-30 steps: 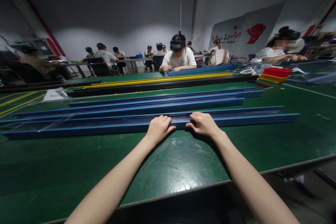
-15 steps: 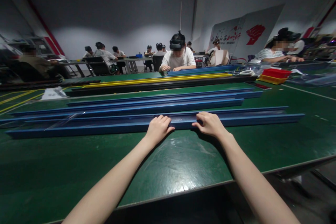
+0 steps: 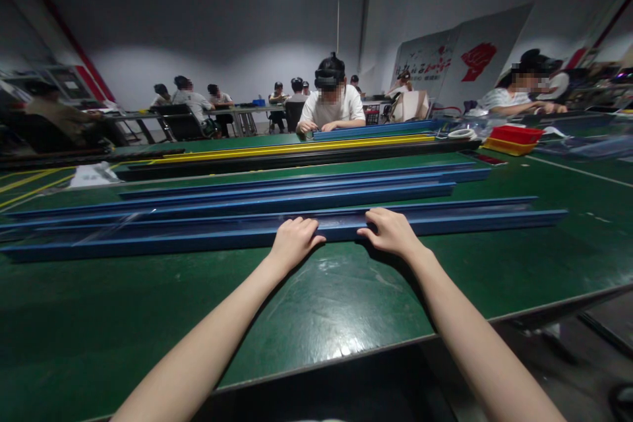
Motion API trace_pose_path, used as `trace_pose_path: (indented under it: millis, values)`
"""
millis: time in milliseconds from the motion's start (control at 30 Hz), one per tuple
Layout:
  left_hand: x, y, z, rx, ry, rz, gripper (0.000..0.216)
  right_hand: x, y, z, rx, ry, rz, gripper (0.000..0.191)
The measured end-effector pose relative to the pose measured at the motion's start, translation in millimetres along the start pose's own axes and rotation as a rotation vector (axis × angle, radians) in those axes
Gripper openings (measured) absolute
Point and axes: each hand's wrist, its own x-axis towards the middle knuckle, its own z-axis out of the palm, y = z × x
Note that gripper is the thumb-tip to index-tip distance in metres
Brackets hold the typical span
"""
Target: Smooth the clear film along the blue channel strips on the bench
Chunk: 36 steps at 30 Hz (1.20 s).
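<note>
A long blue channel lies across the green table in front of me, its open trough facing up. My left hand is closed over its near wall, fingers inside the trough and thumb on the outer face. A short way to the right, my right hand grips the same wall, fingertips curled over the edge and thumb low in front. A clear strip of film crosses the channel's left part. Just behind it rest more blue channels, roughly parallel.
Yellow and black long profiles lie farther back. Red and yellow bins stand at the right, near a white coil. A co-worker sits across the table. The table's near edge runs below my arms.
The view has shifted slightly, so everything sits a little farther left in the picture. Both hands keep their hold on the blue channel.
</note>
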Motion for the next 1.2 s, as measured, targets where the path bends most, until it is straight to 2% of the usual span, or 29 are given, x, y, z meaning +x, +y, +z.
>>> trace_pose_path:
  millis: [600,1200]
  values:
    - [0.3,0.1,-2.1,-0.027,-0.052,-0.042,0.034,0.1,-0.8,-1.2,0.011,-0.023,0.021,0.020]
    - [1.7,0.3,-2.1,0.015,-0.064,0.006,0.032,0.5,-2.0,-3.3,0.019,-0.032,0.023,0.021]
